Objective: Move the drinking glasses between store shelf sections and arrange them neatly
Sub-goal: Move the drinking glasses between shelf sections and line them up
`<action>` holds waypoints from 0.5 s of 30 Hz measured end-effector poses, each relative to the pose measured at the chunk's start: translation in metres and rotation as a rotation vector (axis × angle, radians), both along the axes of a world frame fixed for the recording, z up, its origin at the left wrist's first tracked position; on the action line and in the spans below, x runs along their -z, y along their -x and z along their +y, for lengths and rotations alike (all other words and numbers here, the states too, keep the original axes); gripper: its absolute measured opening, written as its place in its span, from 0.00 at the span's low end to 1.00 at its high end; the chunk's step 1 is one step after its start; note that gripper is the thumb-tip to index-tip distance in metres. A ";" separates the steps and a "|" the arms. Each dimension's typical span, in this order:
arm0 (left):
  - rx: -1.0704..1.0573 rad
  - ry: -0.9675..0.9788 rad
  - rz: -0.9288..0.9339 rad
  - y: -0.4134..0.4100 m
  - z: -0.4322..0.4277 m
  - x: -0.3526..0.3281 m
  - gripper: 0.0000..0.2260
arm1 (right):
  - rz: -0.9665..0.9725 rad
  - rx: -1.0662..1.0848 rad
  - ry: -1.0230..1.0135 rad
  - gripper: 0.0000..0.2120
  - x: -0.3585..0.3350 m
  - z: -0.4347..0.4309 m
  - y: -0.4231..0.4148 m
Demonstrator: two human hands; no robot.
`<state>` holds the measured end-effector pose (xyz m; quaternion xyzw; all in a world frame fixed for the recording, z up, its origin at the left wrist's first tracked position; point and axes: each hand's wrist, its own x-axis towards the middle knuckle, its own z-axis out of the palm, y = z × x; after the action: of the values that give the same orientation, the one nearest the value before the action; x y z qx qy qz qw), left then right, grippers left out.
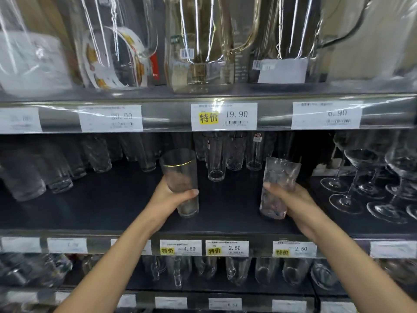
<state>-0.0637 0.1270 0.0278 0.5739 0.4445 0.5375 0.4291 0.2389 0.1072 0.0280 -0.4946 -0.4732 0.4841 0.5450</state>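
Tall clear drinking glass with a thin gold rim [178, 170], just below the yellow-marked 19.90 price tag [224, 116] and a touch to its left! The left hand [171, 199] has fingers and thumb wrapped round its lower half.

And on the other side of the tag?

Below it and to the right, a clear crinkle-textured drinking glass [279, 175]. The right hand [293, 204] is curled round its lower part, thumb across the front.

Both upright?

No. The gold-rimmed one tips its top leftward, the textured one rightward. Their bases sit low over the dark shelf [101, 211] under the tag; touching it or not, I cannot tell.

Anything between them?

Straight under the tag, further back, a plain clear tumbler [216, 163] stands. Off to the tag's lower right are clear stemmed wine glasses [361, 177], and to the lower left, blurred rows of tumblers [56, 172].
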 end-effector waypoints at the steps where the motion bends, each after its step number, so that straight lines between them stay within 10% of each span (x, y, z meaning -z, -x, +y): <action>1: 0.021 -0.028 -0.029 -0.001 -0.006 -0.001 0.16 | 0.025 -0.026 -0.013 0.29 -0.004 -0.007 0.005; 15: 0.003 0.097 -0.505 -0.007 -0.119 -0.012 0.53 | 0.244 -0.237 0.033 0.44 -0.004 -0.073 0.089</action>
<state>-0.0565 0.0083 0.0393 0.4010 0.3477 0.6413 0.5541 0.1496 0.0341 0.0315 -0.3817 -0.4509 0.6091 0.5292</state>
